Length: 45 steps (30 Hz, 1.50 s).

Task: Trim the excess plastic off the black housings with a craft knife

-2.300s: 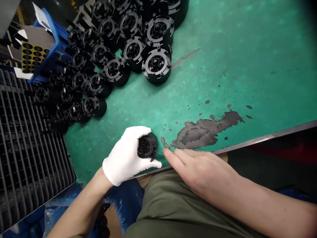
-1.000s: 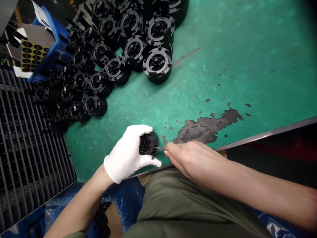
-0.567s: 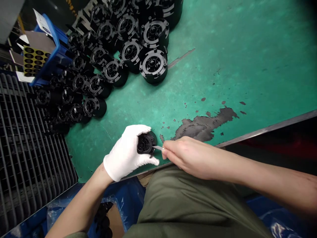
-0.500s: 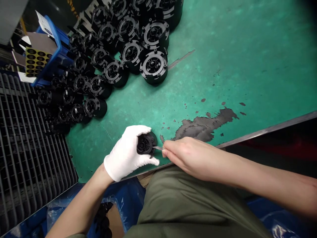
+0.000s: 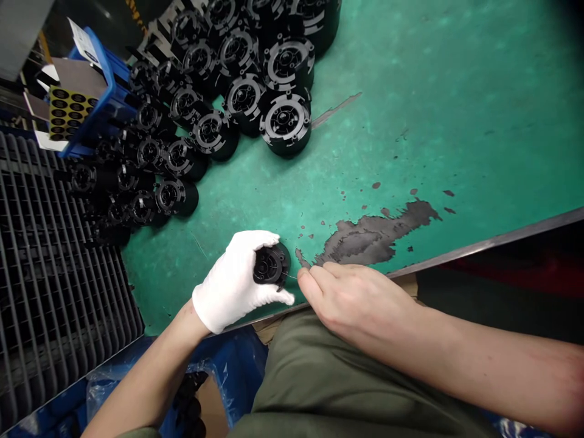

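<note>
A round black plastic part [image 5: 272, 265], ribbed and cup-like, sits in the person's white-gloved left hand [image 5: 232, 281], just above the near edge of the work surface. The gloved fingers curl around its side and press it against the palm, with its open face turned toward the right hand. The bare right hand [image 5: 356, 304] comes in from the right, wrist low and fingers bent and drawn together, resting close to the table edge. A thin pale strand [image 5: 291, 275] runs between the part and the right thumb and fingertips [image 5: 303, 285]; the fingertips are close together at its end, but whether they pinch it cannot be told. The hands are just apart, with only that narrow gap between them. Both are over a scuffed green work mat [image 5: 456, 91], beside a dark worn patch [image 5: 369, 240] on the right. A metal edge strip [image 5: 493, 241] runs along the near side, and olive shorts [image 5: 356, 377] fill the space below it. Open green mat stretches up and to the right. Ahead and to the left lies a dense pile of similar black parts [image 5: 286, 125], with a blue crate [image 5: 103, 73] and a dark slatted rack [image 5: 55, 243] beyond the left hand.
</note>
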### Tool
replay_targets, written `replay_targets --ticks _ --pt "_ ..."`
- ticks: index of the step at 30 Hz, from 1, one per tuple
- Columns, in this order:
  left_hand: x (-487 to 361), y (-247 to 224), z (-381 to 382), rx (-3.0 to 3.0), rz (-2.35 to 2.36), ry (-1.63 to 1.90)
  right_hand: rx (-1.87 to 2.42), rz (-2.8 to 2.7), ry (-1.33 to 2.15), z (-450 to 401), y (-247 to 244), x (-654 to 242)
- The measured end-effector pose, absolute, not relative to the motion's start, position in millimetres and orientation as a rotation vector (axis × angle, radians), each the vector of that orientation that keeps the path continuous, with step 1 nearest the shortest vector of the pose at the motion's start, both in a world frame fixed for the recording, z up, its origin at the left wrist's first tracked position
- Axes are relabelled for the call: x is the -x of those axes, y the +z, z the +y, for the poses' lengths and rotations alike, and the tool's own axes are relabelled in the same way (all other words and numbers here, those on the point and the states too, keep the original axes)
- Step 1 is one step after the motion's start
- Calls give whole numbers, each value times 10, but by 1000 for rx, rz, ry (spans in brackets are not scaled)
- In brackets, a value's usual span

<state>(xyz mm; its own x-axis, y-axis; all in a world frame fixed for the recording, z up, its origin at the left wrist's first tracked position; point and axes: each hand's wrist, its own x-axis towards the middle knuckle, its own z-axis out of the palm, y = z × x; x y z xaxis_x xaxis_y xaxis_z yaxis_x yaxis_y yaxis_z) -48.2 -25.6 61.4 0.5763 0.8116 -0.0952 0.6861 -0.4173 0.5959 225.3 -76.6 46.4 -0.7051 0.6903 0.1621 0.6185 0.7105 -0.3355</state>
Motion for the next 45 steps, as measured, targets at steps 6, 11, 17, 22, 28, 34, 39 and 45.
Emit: replay_targets --ticks 6,11,17,22,28,34,39,45 --pt "502 605 -252 -2188 1198 259 1064 -2630 230 -774 408 -2200" --pt "518 590 -242 -2170 1200 250 1048 -2631 313 -652 399 -2153" --pt "535 571 -246 -2139 1215 247 1241 -2525 391 -615 382 -2350" --pt "528 575 -251 -2122 1220 247 1124 -2618 520 -656 365 -2315" --pt "505 575 -246 -2116 1245 212 1090 -2712 392 -624 384 -2218" --pt "516 574 -231 -2165 1206 226 1037 -2657 234 -767 432 -2153" --pt "511 587 -222 -2122 1248 183 1051 -2659 285 -716 398 -2137" --pt "502 560 -231 -2122 1240 208 1233 -2578 658 -578 320 -2195"
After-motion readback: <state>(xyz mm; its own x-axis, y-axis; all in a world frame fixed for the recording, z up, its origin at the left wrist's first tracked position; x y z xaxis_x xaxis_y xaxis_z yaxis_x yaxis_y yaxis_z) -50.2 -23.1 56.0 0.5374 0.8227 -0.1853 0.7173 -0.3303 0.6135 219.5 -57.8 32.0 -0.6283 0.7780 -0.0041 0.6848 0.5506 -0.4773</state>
